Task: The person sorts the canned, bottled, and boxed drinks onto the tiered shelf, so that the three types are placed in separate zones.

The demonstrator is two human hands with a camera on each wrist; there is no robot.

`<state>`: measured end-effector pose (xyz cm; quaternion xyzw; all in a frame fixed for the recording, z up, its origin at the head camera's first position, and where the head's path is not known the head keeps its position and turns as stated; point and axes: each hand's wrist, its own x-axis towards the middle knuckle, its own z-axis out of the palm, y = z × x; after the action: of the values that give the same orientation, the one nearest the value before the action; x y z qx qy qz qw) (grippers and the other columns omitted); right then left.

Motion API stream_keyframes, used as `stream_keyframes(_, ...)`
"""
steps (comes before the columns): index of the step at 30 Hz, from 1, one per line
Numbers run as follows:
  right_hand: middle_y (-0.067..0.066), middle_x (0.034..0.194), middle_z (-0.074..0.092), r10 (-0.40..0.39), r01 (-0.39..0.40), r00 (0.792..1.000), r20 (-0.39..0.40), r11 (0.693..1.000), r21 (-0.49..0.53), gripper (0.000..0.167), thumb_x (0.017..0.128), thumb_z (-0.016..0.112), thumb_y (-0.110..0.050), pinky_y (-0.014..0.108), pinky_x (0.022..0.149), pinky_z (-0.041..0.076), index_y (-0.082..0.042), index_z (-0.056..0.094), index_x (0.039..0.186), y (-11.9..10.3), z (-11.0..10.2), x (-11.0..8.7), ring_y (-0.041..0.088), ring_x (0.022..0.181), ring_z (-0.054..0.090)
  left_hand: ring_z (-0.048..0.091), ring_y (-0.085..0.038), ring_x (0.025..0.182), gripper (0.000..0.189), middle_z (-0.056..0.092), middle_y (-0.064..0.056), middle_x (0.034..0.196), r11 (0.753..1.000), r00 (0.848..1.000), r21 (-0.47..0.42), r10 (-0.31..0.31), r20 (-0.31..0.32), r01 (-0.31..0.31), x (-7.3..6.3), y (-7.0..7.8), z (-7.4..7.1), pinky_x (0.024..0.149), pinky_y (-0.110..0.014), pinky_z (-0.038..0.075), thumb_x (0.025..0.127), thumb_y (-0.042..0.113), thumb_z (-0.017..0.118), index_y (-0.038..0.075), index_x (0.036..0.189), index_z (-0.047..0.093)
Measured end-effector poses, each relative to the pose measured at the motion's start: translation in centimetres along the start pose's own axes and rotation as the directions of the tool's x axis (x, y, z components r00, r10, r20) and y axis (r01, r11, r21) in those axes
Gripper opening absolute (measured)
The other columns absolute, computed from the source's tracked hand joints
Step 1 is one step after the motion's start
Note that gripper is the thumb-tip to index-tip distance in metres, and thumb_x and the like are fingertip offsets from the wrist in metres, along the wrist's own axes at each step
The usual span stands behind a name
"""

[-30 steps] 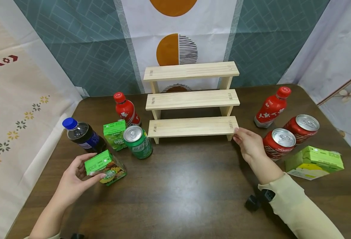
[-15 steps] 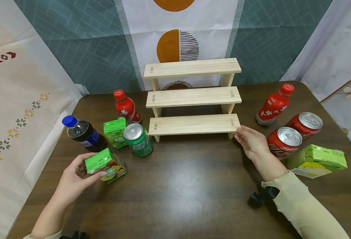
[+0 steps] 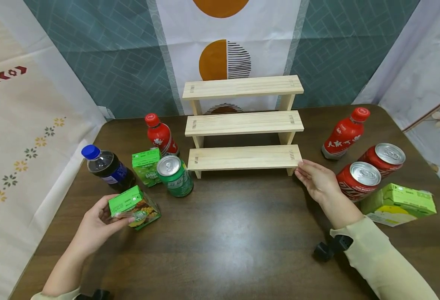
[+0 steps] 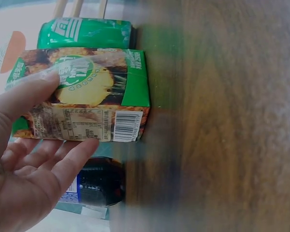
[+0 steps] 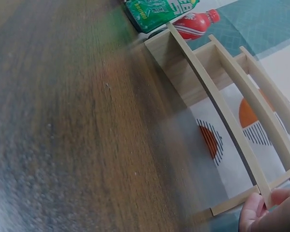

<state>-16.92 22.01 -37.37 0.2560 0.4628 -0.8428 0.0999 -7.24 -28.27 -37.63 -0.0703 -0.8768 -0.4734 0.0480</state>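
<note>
My left hand holds a small green drink carton with a pineapple picture, thumb on one side and fingers on the other. In the left wrist view its barcode faces the camera; whether it touches the table I cannot tell. Beyond it stand a green can, a green carton and a dark bottle with a blue cap. At the right end of the lowest step of a three-step wooden shelf, my right hand pinches the board's corner, thumb and fingers showing in the right wrist view.
A red bottle stands left of the shelf. To the right are another red bottle, two red cans and a yellow-green carton. Patterned cloth hangs behind the brown table.
</note>
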Motion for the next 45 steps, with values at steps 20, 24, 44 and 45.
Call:
stream_keyframes(20, 0.003, 0.079, 0.06, -0.023, 0.022, 0.999, 0.03, 0.999, 0.049, 0.014, 0.086, 0.063, 0.003, 0.02, 0.07, 0.055, -0.011, 0.064, 0.084, -0.2, -1.4, -0.1, 0.012, 0.076, 0.057, 0.064, 0.003, 0.083, 0.045, 0.064, 0.022, 0.091, 0.992, 0.992, -0.042, -0.124, -0.03, 0.123, 1.0, 0.8, 0.3, 0.069, -0.013, 0.054, 0.076, 0.001, 0.077, 0.0, 0.116, 0.057)
stream_keyframes(24, 0.002, 0.08, 0.06, -0.027, 0.025, 0.999, 0.042, 0.999, 0.037, 0.014, 0.087, 0.062, 0.002, 0.02, 0.071, 0.055, -0.011, 0.063, 0.086, -0.1, -1.0, 0.0, 0.012, 0.077, 0.057, 0.065, 0.002, 0.081, 0.043, 0.065, 0.021, 0.09, 0.992, 0.992, -0.041, -0.122, -0.027, 0.121, 0.7, 1.1, 0.0, 0.068, -0.014, 0.054, 0.076, 0.001, 0.077, 0.002, 0.114, 0.058)
stream_keyframes(44, 0.002, 0.078, 0.062, -0.019, 0.019, 0.998, 0.054, 1.0, 0.006, 0.013, 0.088, 0.062, 0.001, 0.019, 0.07, 0.055, -0.012, 0.064, 0.084, 0.1, -0.4, 0.3, 0.011, 0.076, 0.058, 0.069, -0.004, 0.073, 0.045, 0.07, 0.012, 0.087, 0.976, 0.999, -0.218, -0.016, -0.029, 0.009, 1.1, 6.0, -2.8, 0.063, -0.015, 0.055, 0.076, -0.012, 0.071, 0.018, 0.109, 0.064)
stream_keyframes(45, 0.002, 0.078, 0.062, -0.014, 0.014, 0.998, 0.054, 1.0, 0.004, 0.013, 0.088, 0.062, 0.001, 0.02, 0.07, 0.055, -0.012, 0.064, 0.084, 0.2, -0.4, 0.3, 0.011, 0.076, 0.057, 0.069, -0.004, 0.073, 0.046, 0.07, 0.011, 0.087, 0.971, 0.999, -0.238, -0.004, -0.032, -0.004, 1.3, 6.3, -2.9, 0.063, -0.015, 0.054, 0.075, -0.014, 0.07, 0.018, 0.108, 0.064)
